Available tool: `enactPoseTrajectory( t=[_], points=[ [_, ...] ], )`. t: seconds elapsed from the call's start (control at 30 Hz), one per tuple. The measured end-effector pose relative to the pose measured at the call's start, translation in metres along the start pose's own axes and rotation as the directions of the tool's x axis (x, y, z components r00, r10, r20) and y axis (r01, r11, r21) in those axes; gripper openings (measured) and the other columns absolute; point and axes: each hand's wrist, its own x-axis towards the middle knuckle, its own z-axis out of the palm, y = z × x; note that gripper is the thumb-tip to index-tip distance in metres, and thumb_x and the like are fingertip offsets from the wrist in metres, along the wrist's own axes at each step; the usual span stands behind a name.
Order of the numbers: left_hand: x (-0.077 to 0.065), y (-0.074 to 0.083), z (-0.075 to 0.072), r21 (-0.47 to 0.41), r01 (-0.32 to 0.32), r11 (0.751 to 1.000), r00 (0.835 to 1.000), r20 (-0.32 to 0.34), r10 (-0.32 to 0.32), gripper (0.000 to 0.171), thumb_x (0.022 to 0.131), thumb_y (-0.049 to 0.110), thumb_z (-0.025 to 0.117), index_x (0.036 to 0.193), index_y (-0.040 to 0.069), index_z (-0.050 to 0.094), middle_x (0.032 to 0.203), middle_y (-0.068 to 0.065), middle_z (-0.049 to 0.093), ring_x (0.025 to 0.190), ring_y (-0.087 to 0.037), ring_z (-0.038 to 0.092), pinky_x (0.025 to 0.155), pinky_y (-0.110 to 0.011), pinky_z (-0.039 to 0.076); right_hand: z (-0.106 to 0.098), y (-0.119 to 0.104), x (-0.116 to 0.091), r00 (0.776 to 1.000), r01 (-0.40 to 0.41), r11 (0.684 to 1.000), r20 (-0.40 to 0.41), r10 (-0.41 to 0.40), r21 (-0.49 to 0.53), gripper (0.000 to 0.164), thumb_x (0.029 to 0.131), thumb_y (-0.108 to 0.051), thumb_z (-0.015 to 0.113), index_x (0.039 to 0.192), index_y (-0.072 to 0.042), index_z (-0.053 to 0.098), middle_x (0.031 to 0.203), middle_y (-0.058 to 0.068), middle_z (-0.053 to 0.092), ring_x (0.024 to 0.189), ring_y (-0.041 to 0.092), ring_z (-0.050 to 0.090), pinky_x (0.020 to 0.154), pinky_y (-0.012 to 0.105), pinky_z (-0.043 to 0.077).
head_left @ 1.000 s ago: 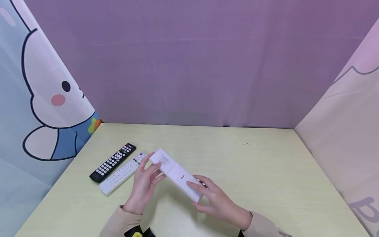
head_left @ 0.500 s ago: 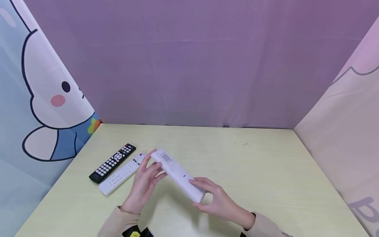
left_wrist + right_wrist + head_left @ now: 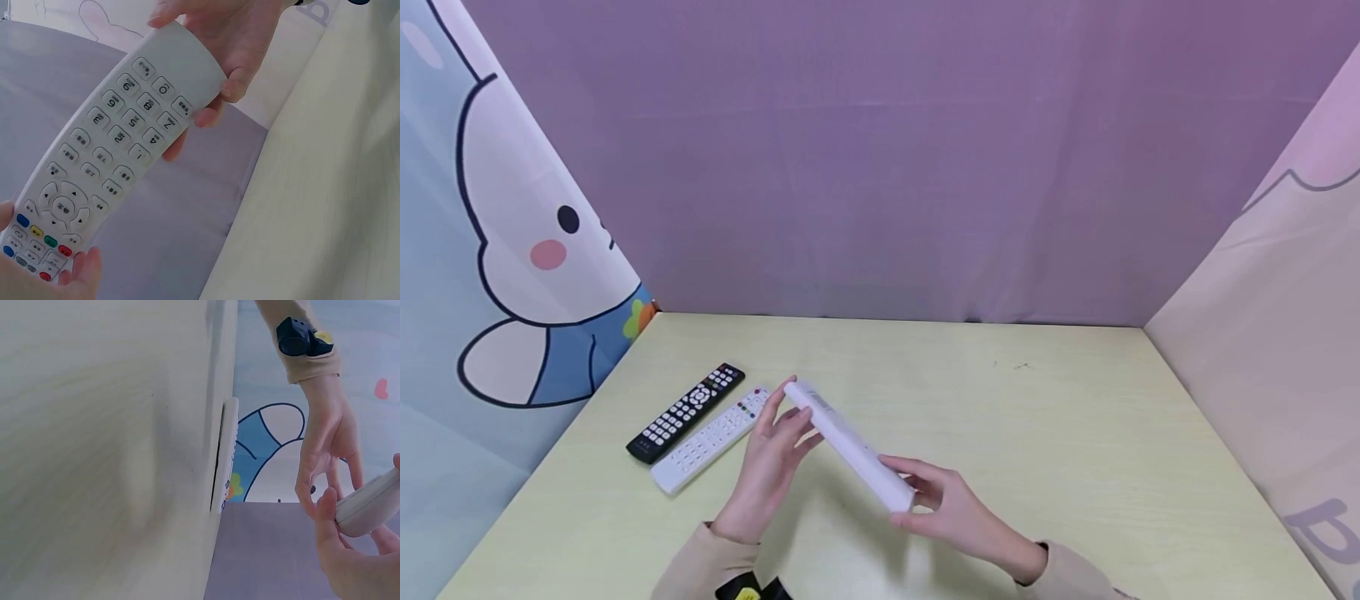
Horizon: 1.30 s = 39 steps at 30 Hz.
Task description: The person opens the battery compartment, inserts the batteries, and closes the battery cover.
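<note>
A white remote control is held tilted above the table between both hands. My left hand pinches its upper left end, close to the coloured buttons visible in the left wrist view. At the opposite end, my right hand grips the remote between thumb and fingers. The head view catches mainly its narrow side; the number keys face the left wrist camera. To the left of my left hand, a second white remote and a black remote lie side by side on the table, buttons up.
The pale wooden table reaches back to a purple cloth. A cartoon-printed cloth stands along the left edge and a pale cloth along the right.
The held remote has rolled about its length: its back with the printed label faced the head camera earlier, and now the narrow side shows. The two remotes on the table have stayed put.
</note>
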Motion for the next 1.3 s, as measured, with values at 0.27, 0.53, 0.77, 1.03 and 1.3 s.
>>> enactPoseTrajectory(
  t=[0.27,0.53,0.77,1.03,1.3],
  points=[
    [-0.001,-0.002,0.004,-0.015,-0.017,1.0,0.996,-0.087,0.016,0.056,0.087,0.002,0.051,0.137,0.014,0.028,0.093,0.003,0.056,0.081,-0.013,0.059,0.083,-0.039,0.051,0.003,-0.002,0.0,0.995,-0.099,0.968,0.037,0.093,0.231,0.057,0.077,0.0,0.064,0.129,0.003,0.041,0.125,0.017,0.045,0.1,0.016,0.053,0.084,0.025,0.049],
    [-0.004,-0.004,0.008,-0.022,-0.004,1.0,0.981,-0.192,0.0,0.058,0.084,0.003,0.057,0.135,0.012,0.031,0.091,0.0,0.058,0.08,-0.015,0.06,0.079,-0.038,0.053,0.004,0.0,0.0,0.99,-0.135,0.947,0.074,0.119,0.29,0.058,0.078,-0.001,0.062,0.131,0.003,0.037,0.123,0.017,0.045,0.103,0.03,0.053,0.084,0.028,0.05],
    [-0.004,-0.003,0.008,-0.002,0.017,1.0,0.972,-0.236,-0.017,0.058,0.082,0.004,0.06,0.133,0.012,0.034,0.089,0.0,0.06,0.077,-0.014,0.061,0.078,-0.038,0.053,0.004,0.002,0.001,0.99,-0.124,0.964,0.096,0.104,0.235,0.058,0.078,-0.001,0.061,0.13,0.004,0.036,0.12,0.024,0.045,0.099,0.022,0.054,0.084,0.026,0.05],
    [-0.001,0.001,0.008,0.106,0.019,0.994,0.967,-0.254,0.008,0.055,0.079,0.005,0.063,0.128,0.013,0.041,0.097,-0.004,0.054,0.078,-0.013,0.06,0.077,-0.036,0.054,-0.004,0.008,0.001,0.986,-0.102,0.984,0.147,0.081,0.143,0.049,0.08,-0.004,0.062,0.125,0.003,0.044,0.122,0.023,0.046,0.1,0.021,0.055,0.081,0.026,0.052],
    [0.005,0.005,0.0,0.235,-0.012,0.972,0.969,-0.237,0.069,0.05,0.077,0.001,0.064,0.123,0.015,0.049,0.103,-0.008,0.05,0.078,-0.012,0.059,0.074,-0.035,0.055,-0.023,0.005,-0.004,0.987,-0.067,0.998,0.148,0.066,0.002,0.034,0.085,-0.01,0.057,0.118,-0.002,0.053,0.113,0.022,0.053,0.094,0.022,0.058,0.079,0.028,0.052]
  ],
)
